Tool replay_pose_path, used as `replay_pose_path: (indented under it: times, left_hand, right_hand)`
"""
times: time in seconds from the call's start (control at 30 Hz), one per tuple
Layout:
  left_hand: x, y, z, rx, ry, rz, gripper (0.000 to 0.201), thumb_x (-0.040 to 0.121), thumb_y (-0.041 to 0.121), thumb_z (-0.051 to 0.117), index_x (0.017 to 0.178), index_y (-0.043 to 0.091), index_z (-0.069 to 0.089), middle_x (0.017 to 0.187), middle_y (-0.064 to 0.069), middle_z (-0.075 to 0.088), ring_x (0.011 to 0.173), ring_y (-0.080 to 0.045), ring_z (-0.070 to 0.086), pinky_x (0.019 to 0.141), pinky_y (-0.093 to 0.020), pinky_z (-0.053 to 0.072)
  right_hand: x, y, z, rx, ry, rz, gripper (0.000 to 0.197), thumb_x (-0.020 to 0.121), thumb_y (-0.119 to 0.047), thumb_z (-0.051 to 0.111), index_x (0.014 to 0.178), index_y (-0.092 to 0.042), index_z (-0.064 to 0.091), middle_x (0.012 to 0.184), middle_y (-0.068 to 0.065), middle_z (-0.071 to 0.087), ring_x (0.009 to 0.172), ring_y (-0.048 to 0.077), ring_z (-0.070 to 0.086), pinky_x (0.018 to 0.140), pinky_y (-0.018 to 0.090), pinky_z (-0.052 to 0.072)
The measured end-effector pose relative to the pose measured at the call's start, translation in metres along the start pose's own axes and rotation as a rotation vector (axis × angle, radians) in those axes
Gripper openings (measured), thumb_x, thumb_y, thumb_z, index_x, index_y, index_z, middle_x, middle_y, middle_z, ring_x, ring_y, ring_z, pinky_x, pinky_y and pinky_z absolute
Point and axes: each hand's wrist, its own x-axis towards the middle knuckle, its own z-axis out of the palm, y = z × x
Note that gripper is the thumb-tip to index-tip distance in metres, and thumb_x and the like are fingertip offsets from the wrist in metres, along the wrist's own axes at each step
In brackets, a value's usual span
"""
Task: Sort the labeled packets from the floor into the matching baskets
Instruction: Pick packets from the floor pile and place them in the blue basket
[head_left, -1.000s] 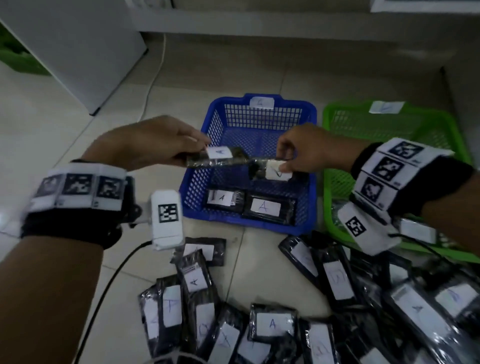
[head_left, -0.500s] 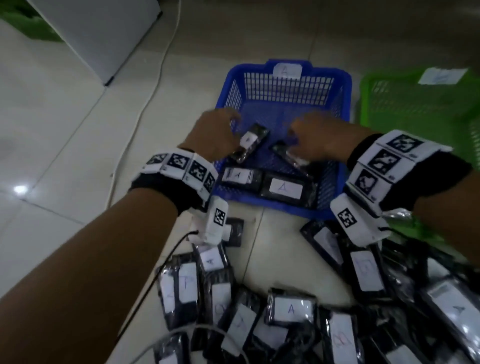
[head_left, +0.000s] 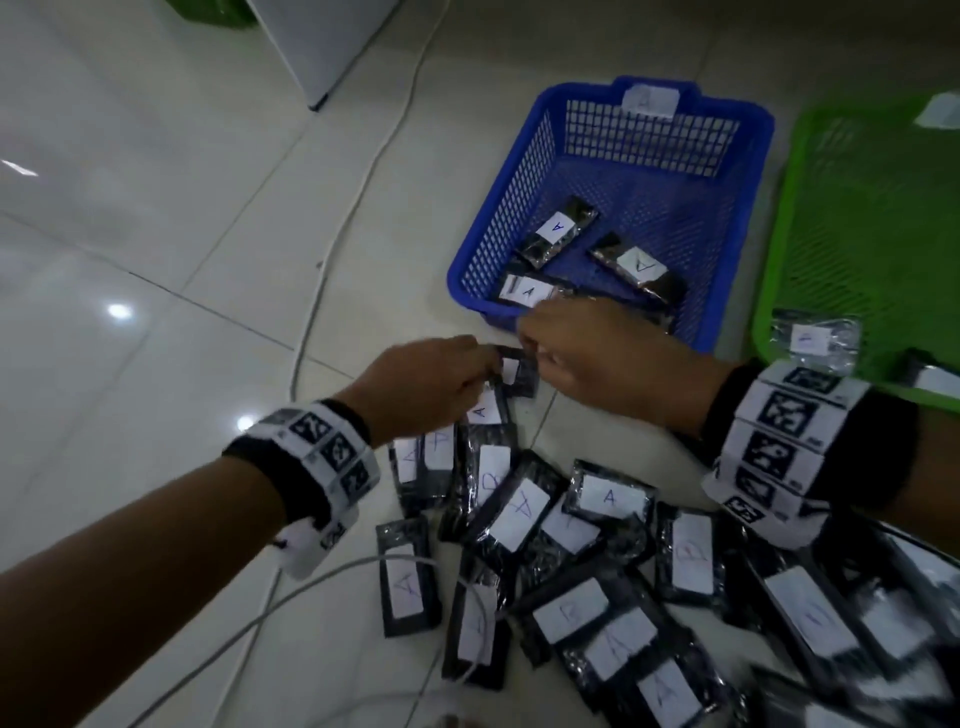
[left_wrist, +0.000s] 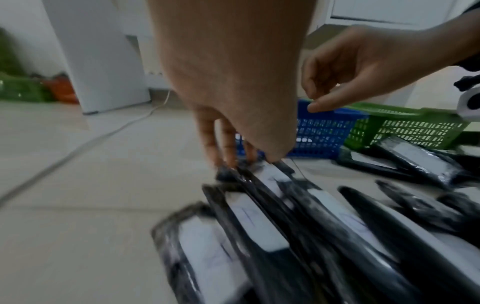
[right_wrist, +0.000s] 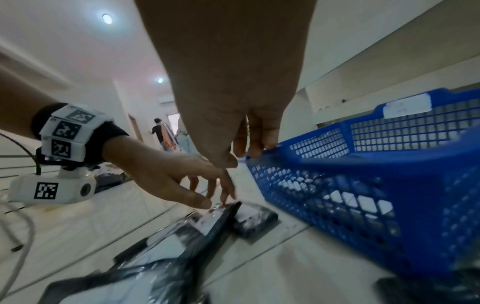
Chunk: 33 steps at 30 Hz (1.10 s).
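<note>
Black packets with white labels lie in a pile (head_left: 571, 545) on the floor tiles. My left hand (head_left: 491, 371) (left_wrist: 246, 162) (right_wrist: 217, 202) reaches down and pinches the top edge of a packet marked A (head_left: 480, 410) (right_wrist: 221, 216) at the pile's far end. Another packet (head_left: 519, 371) (right_wrist: 255, 221) lies flat just beyond it. My right hand (head_left: 530, 348) (left_wrist: 314, 96) (right_wrist: 241, 158) hovers beside the left, fingers loosely curled, holding nothing, just in front of the blue basket (head_left: 457, 280) (left_wrist: 324, 131) (right_wrist: 363, 164). The blue basket, tagged A, holds several A packets (head_left: 558, 228).
A green basket (head_left: 779, 260) (left_wrist: 415, 127) stands right of the blue one with packets (head_left: 810, 338) in its near end. A white cable (head_left: 332, 249) runs across the floor at left, past a white cabinet (head_left: 322, 47). Another cable (head_left: 311, 587) crosses the pile's near side.
Both hands let go of the packets they held over the blue basket, which now lie in it. The hands pulled back to the pile. My left hand took hold of a new packet.
</note>
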Motion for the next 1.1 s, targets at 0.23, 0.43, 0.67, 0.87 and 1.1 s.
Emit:
replay_pose_path:
  times: [0.23,0.43,0.67,0.87,1.1]
  left_hand:
    - [-0.009,-0.008,0.049,-0.417,0.011,-0.27,0.046,0.094,0.033,0.063,0.134,0.012,0.051,0.13,-0.009,0.05,0.114,-0.026,0.052,0.097,-0.038,0.046]
    - [-0.008,-0.009,0.038,-0.451,0.03,-0.317,0.032,0.094,0.035,0.067,0.117,0.013,0.061,0.11,-0.003,0.063,0.099,-0.022,0.057,0.084,-0.03,0.042]
    - [-0.008,-0.007,0.02,-0.454,-0.049,-0.382,0.035,0.091,0.042,0.069,0.114,0.016,0.063,0.104,0.006,0.059,0.1,-0.017,0.06,0.083,-0.025,0.04]
    - [-0.029,-0.033,-0.026,-1.149,0.148,-0.672,0.025,0.093,0.019,0.069,0.115,0.01,0.065,0.101,-0.005,0.067,0.088,-0.018,0.063,0.077,-0.022,0.045]
    - [-0.087,-0.056,-0.03,-1.197,0.265,-0.795,0.026,0.104,0.019,0.052,0.13,0.017,0.053,0.086,-0.007,0.057,0.06,-0.01,0.06,0.051,-0.02,0.056]
  right_hand:
    - [-0.02,-0.047,0.065,0.315,-0.301,0.14,0.026,0.088,-0.029,0.061,0.111,-0.021,0.051,0.1,0.002,0.054,0.085,0.02,0.055,0.074,0.037,0.052]
    - [-0.018,-0.046,0.081,0.349,-0.289,0.227,0.031,0.088,-0.034,0.065,0.106,-0.013,0.051,0.101,0.004,0.047,0.091,0.023,0.051,0.071,0.03,0.041]
    - [-0.018,-0.032,0.075,0.401,-0.291,0.296,0.025,0.087,-0.032,0.069,0.097,-0.011,0.065,0.096,0.004,0.066,0.088,0.019,0.06,0.077,0.03,0.05]
    - [-0.011,-0.038,0.071,0.426,-0.052,0.291,0.008,0.089,-0.02,0.063,0.094,-0.014,0.061,0.088,-0.002,0.057,0.084,0.016,0.057,0.074,0.029,0.047]
    - [0.047,-0.055,0.079,-0.091,-0.317,-0.155,0.058,0.089,0.003,0.049,0.141,-0.021,0.043,0.15,0.003,0.035,0.13,0.031,0.033,0.094,0.047,0.045]
